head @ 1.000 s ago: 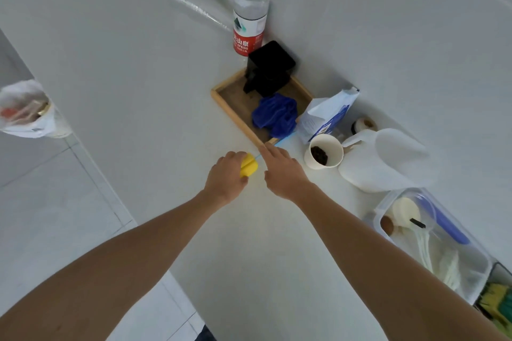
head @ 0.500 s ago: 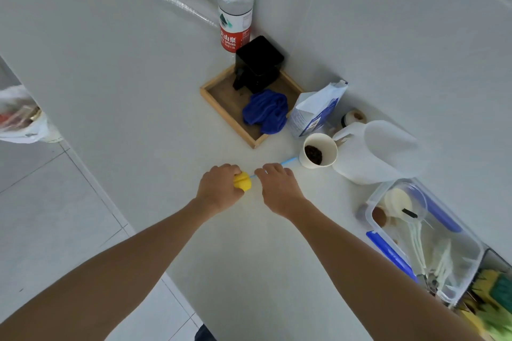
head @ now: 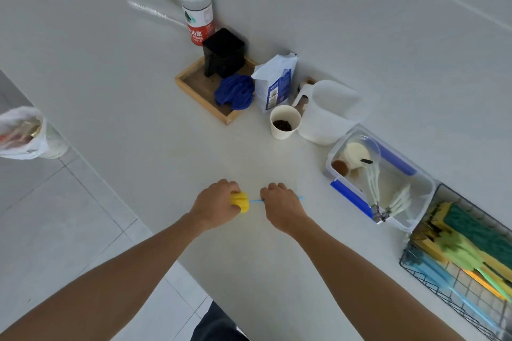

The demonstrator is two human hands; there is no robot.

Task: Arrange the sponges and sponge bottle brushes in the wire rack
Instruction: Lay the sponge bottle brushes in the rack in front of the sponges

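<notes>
Looking down from the head camera, both bare hands hold one sponge bottle brush (head: 250, 200) just above the white counter (head: 116, 69). The left hand (head: 214, 206) is curled closed around the yellow sponge head, most of which is buried in the fist; the right hand (head: 282, 206) is closed over the thin blue handle, so only a short stretch between the hands and a faint tip past the knuckles can be seen.

At the right edge sits the wire rack (head: 432, 279), cut off by the frame — it holds yellow-and-green sponges (head: 476, 232) and several brushes with blue, green and orange handles, blurred and hard to count. Just beside it is a clear plastic box (head: 346, 177) with a blue clip and pale utensils inside, their shapes unclear.

Farther back stand a white jug (head: 329, 113), a paper cup (head: 285, 122) with something dark in it, a white-and-blue bag (head: 274, 80), and a wooden tray (head: 199, 91) carrying a black container (head: 223, 52) and a blue cloth (head: 235, 91). A water bottle (head: 195, 8) is cropped at the top.

The counter edge runs diagonally on the left, tiled floor (head: 55, 216) below it. Bare counter lies open around the hands — well apart from the rack.
</notes>
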